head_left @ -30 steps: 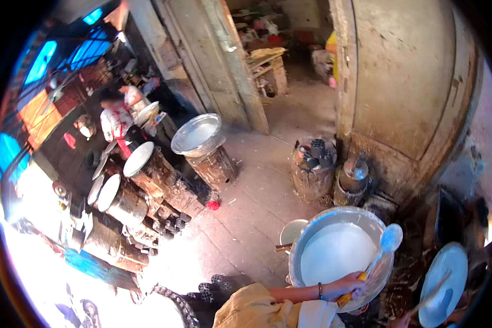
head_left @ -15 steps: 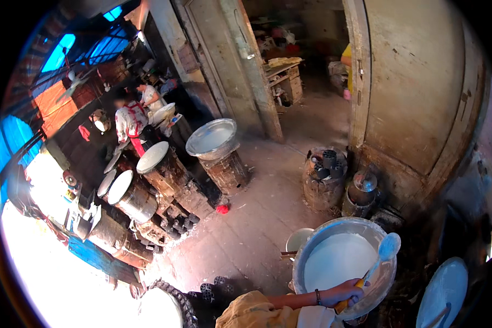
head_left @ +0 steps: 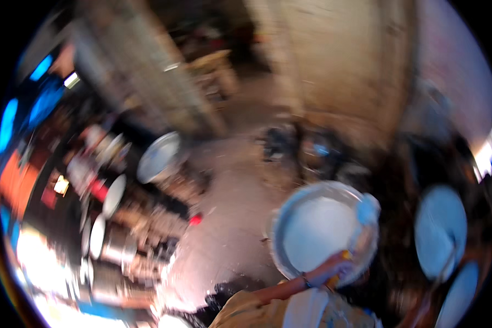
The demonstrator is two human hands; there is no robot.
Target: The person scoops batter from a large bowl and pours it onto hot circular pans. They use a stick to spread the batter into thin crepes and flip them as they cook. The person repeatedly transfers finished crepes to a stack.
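1. Head view: the fingers of the left hand (head_left: 333, 269) are closed around the yellow handle (head_left: 344, 255) of a ladle (head_left: 368, 209), the grip softened by motion blur.
2. The ladle's rounded, bluish-white head is held toward one o'clock from the fist, overlapping the two o'clock edge of a wide metal basin (head_left: 278, 235).
3. White contents (head_left: 312, 232) are seen in the basin; the hand is poised over its rim near half past five.
4. The hold is judged best done with a firm grip, the ladle's head brought inside the rim so drips are caught, and the sleeve (head_left: 239, 309) held clear.
5. Toward four o'clock, at the lower edge, the right hand (head_left: 415, 314) is badly blurred; whether its fingers are wide or closed cannot be told.
6. At three o'clock, a pale round plate (head_left: 438, 221) is seen tilted, crossed by a thin stick (head_left: 452, 256).
7. Farther out, at ten o'clock, a wide bowl (head_left: 158, 157) is raised on a stand (head_left: 179, 183).
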